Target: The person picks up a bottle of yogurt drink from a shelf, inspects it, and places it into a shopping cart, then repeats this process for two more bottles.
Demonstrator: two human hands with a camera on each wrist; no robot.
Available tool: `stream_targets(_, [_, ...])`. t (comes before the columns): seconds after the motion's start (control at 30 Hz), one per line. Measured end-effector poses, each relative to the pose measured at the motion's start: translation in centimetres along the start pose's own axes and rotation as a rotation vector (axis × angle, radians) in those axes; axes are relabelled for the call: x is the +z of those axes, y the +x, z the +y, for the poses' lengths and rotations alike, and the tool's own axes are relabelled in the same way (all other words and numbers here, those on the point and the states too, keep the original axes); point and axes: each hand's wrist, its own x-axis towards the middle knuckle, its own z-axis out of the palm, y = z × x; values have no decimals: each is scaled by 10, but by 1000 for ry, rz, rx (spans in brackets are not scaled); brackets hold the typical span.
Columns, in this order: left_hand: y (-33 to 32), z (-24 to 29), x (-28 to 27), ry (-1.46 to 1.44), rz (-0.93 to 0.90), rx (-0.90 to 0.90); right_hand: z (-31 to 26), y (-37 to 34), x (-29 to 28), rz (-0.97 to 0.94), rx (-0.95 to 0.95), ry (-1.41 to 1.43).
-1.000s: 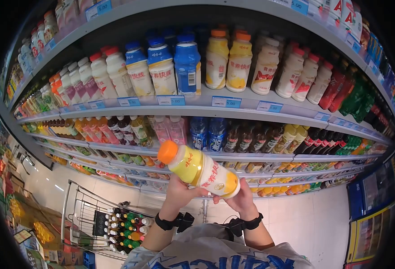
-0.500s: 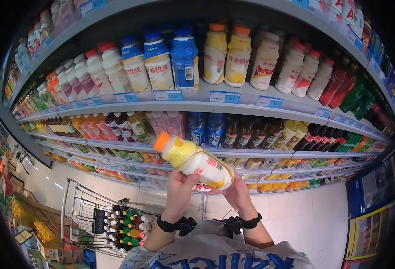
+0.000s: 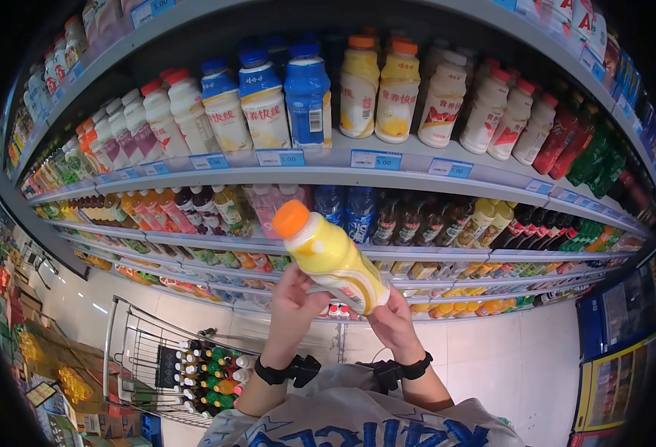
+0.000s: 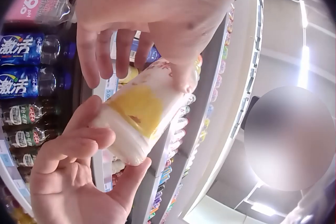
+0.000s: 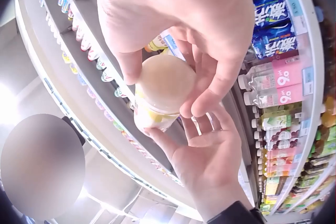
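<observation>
A yellow and white drink bottle (image 3: 339, 257) with an orange cap is held tilted in front of the shelves, its cap toward the upper left. My left hand (image 3: 296, 302) supports its middle; in the left wrist view the left thumb (image 4: 181, 77) lies along the label. My right hand (image 3: 393, 324) grips the bottom end. In the right wrist view the pale round base (image 5: 167, 82) sits between the right thumb and fingers, and the cap is hidden.
Shelves (image 3: 328, 175) of bottled drinks curve across the front, with blue price tags (image 3: 376, 160) along the edge. Two similar orange-capped bottles (image 3: 397, 93) stand on the upper shelf. A wire shopping cart (image 3: 130, 350) with several bottles stands at lower left.
The bottle has been turned about its long axis in my hands, so its front lettering and then its barcode have rotated away. Its cap end has shifted slightly up and right.
</observation>
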Motion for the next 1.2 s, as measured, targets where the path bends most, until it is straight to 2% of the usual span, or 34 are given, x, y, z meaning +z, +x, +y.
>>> stream_targets(0.03, [-1, 0, 1, 16, -8, -22, -1, 1, 3, 71, -40, -64])
stream_targets(0.17, [-1, -15, -7, -9, 94, -45, -2, 3, 3, 61, -62, -234])
stream_targets(0.23, [0, -15, -12, -34, 62, -69, 4, 1, -3, 60, 20, -64])
stream_targets(0.27, [0, -16, -12, -36, 63, -71, 6, 1, -10, 62, 22, -66])
stream_targets(0.33, [1, -16, -13, -91, 34, -51, 7, 4, -20, -88, 250, 279])
stream_targets(0.43, [-2, -20, -17, -6, -38, -5, 5, 1, -14, -8, 254, 167])
stream_targets(0.57, [-6, -12, -13, 14, -131, 75, 5, -2, -14, -34, 172, 277])
stream_targets(0.63, [-3, 0, -5, 0, -17, -37, 2, -4, -14, -60, 75, 143])
stream_targets(0.77, [1, -7, -2, -53, -21, 6, -2, -2, -2, 31, -11, 51])
stream_targets(0.83, [-2, -19, -7, 12, 78, -14, -4, -1, 3, 53, -86, -196])
stream_targets(0.97, [-1, -18, -14, -81, 59, -43, -5, -3, -2, 51, -81, -294])
stream_targets(1.03, [1, -15, -13, -124, 53, -47, 3, -1, -16, -26, 76, 93])
stream_targets(1.17, [-1, -21, -15, -159, 101, -52, 9, -4, -22, -93, 171, 169])
stream_targets(1.2, [-2, -22, -15, -130, 56, -24, 11, -5, -22, -85, 182, 215])
